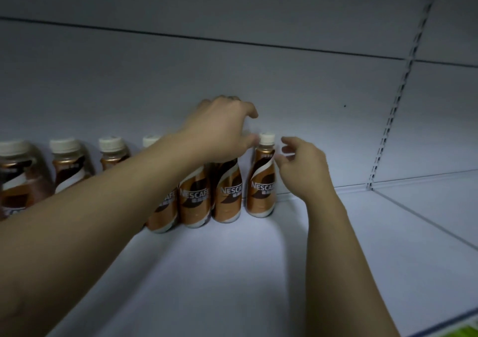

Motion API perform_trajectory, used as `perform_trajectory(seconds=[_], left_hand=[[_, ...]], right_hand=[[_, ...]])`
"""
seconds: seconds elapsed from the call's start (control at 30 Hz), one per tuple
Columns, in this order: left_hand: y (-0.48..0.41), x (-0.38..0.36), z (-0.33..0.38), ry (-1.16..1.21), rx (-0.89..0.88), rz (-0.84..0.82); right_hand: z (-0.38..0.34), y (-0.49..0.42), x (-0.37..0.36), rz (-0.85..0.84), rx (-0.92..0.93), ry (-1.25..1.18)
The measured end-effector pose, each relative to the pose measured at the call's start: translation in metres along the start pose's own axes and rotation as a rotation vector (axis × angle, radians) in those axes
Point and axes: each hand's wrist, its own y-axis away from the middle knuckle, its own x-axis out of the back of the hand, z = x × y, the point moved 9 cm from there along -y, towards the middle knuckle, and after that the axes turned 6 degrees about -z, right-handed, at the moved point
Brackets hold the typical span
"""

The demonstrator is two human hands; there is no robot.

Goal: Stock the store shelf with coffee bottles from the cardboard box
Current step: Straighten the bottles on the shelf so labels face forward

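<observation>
I count at least seven Nescafé coffee bottles (194,199) standing upright along the back of the white shelf (232,272). The left hand (219,129) curls over two bottle tops; I cannot tell whether it grips them. The right hand (302,168), fingers relaxed and empty, hangs just beside the rightmost bottle (261,189).

"Where's the left hand (222,129)?"
"Reached far forward, palm down, fingers curled downward, with the left forearm (116,199) stretched out behind it."
"And the right hand (305,168)?"
"Raised just beside it, fingers loosely bent, gripping nothing."
</observation>
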Motion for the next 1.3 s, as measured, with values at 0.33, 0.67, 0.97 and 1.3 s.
perform_trajectory(seconds=[0.33, 0.67, 0.97, 1.3], left_hand=[[-0.039, -0.041, 0.019, 0.045, -0.002, -0.187], [-0.028, -0.030, 0.008, 0.028, 0.014, -0.062], [0.004, -0.011, -0.001, -0.059, -0.071, -0.017], [0.103, 0.042, -0.053, -0.116, 0.041, 0.029]], right_hand=[[0.014, 0.004, -0.034, -0.273, -0.123, 0.010], [0.003, 0.005, -0.041, -0.281, -0.029, -0.034], [0.007, 0.002, -0.044, -0.297, -0.027, -0.040], [-0.047, 0.009, -0.016, 0.028, 0.143, 0.056]])
